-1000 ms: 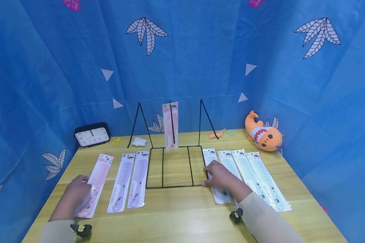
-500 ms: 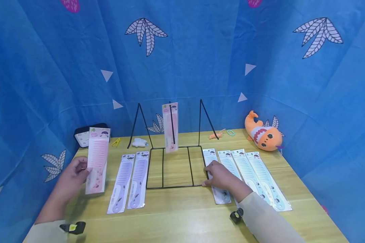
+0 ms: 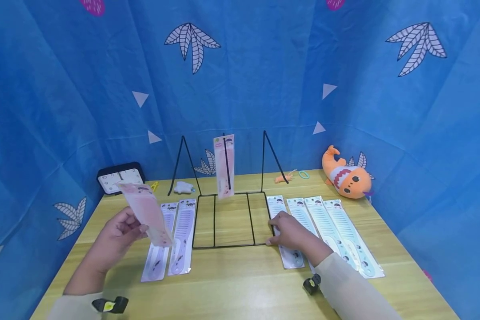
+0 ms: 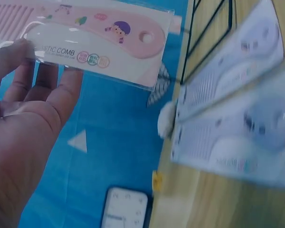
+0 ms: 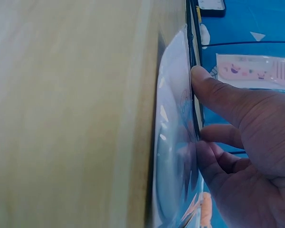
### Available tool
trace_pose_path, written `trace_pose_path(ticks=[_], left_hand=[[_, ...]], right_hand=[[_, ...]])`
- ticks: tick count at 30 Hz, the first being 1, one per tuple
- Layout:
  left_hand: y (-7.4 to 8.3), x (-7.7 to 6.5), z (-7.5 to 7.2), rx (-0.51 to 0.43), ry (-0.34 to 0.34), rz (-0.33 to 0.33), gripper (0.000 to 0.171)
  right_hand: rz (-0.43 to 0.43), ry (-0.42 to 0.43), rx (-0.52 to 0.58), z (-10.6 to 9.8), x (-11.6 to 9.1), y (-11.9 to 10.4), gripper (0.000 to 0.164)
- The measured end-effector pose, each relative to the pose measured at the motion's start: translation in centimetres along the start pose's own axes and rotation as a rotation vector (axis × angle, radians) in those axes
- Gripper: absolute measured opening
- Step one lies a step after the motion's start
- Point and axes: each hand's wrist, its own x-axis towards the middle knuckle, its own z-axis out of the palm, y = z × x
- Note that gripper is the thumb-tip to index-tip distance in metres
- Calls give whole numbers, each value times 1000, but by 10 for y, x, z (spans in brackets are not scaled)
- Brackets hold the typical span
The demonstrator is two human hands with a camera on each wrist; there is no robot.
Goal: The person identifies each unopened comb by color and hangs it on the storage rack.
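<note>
My left hand (image 3: 120,238) pinches a packaged pink comb (image 3: 147,213) by its side edge, tilted above the table. In the left wrist view the pink comb's (image 4: 133,38) handle end with its round hole shows clearly. My right hand (image 3: 290,231) grips the right side of the black wire rack (image 3: 232,245), over a packaged green comb (image 3: 277,205). Another packaged pink comb (image 3: 220,166) hangs upright from the rack's middle hook. Two packaged purple combs (image 3: 182,240) lie left of the rack, one partly hidden behind the held comb.
Several packaged green combs (image 3: 350,235) lie right of the rack. Along the back of the table stand a clock (image 3: 120,178), a yellow clip (image 3: 154,186), a white item (image 3: 183,187), a small orange item (image 3: 283,178), a green ring (image 3: 303,174) and an orange shark plush (image 3: 348,178).
My left hand has picked the pink comb up off the table at the left, raised it, then carried it rightward and tilted it. The right hand has stayed on the rack.
</note>
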Motion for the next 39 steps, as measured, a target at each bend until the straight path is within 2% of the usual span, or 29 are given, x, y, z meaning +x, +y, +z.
trace_pose_path(ticks=[3,6,11,17,21,27,39], left_hand=[[7,3,13,36,-45,2,39],[10,8,27,88,-76,-4,29],[8,26,55,189,-110,-59,13],[5,48,84,309,-159,-130,13],[6,55,97,320,-183,-161,14],[6,60,109,309,-142,-169,14],[8,63,122,252,-46,-206,15]], right_hand=[[-5,-2,-2,0,0,0,69],[-9,-5,-7,-1,0,-1,70],[-6,-1,-13,-3,0,-2,70],[1,1,-1,-4,-2,0,69],[12,-10,19,-3,-1,0,70],[12,-13,18,-3,1,-1,71],[13,-15,11,-4,-1,-2,71]])
